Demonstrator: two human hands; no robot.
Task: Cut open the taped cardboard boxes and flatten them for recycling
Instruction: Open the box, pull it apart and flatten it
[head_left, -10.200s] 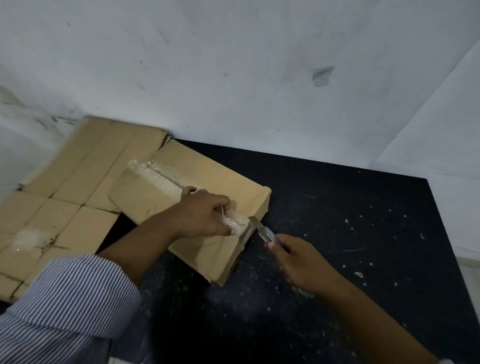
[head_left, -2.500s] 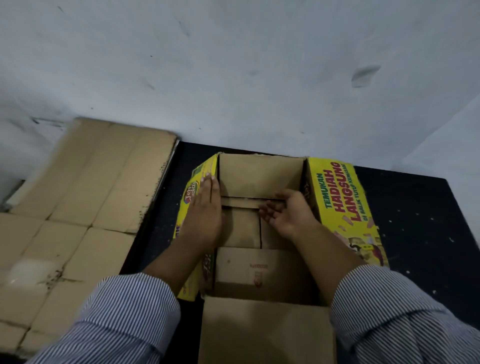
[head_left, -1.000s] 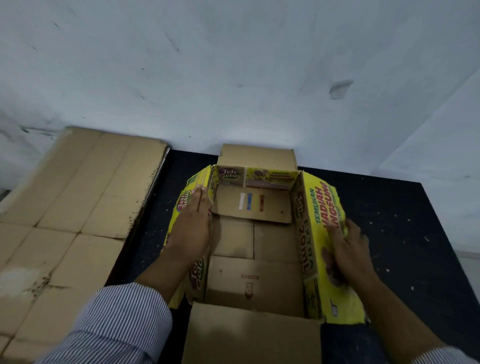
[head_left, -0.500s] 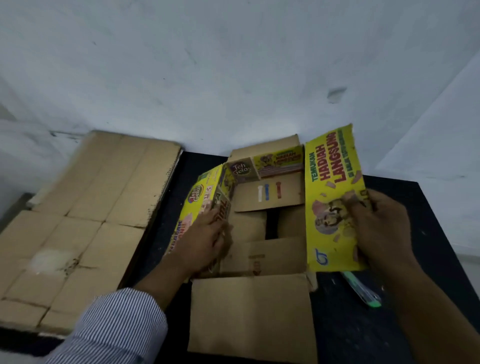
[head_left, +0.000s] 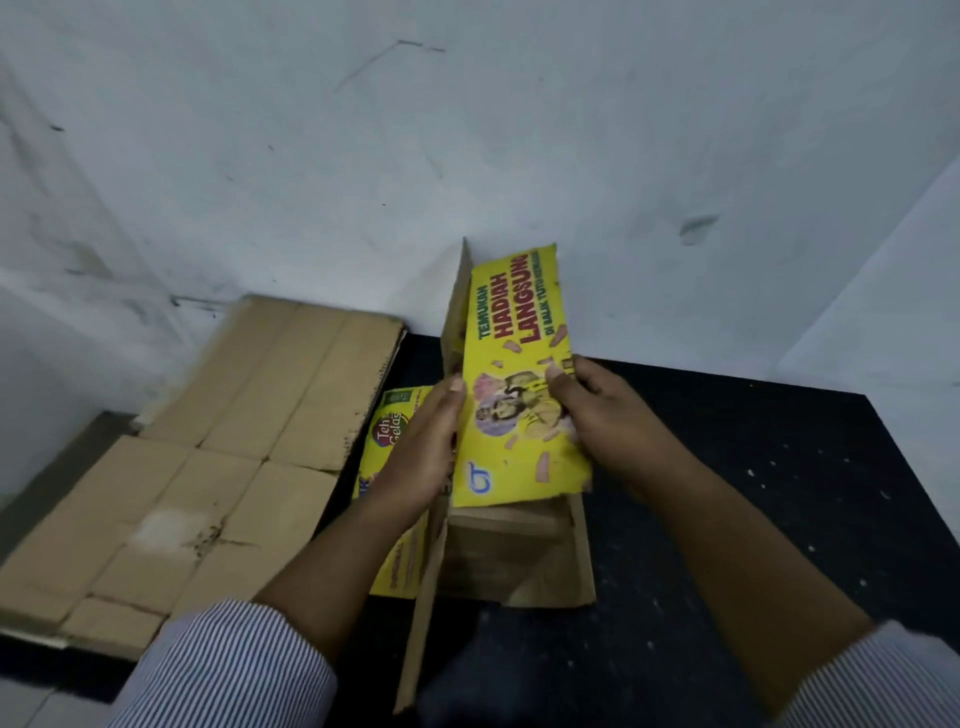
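So the yellow box (head_left: 519, 415) is half squashed, standing on edge on the black table (head_left: 779, 467) right by the wall (head_left: 467, 130). The right hand (head_left: 602, 415) pinches its printed panel at the right edge, thumb on the front. The left hand (head_left: 426, 447) presses on the left edge, fingers pretty much straight. Flattened cardboard (head_left: 208, 467) lies just left of the box.

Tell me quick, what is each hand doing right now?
Left hand: open, straight fingers pressing the yellow box on its left side.
Right hand: closed, its grip pinching the yellow box's right edge.
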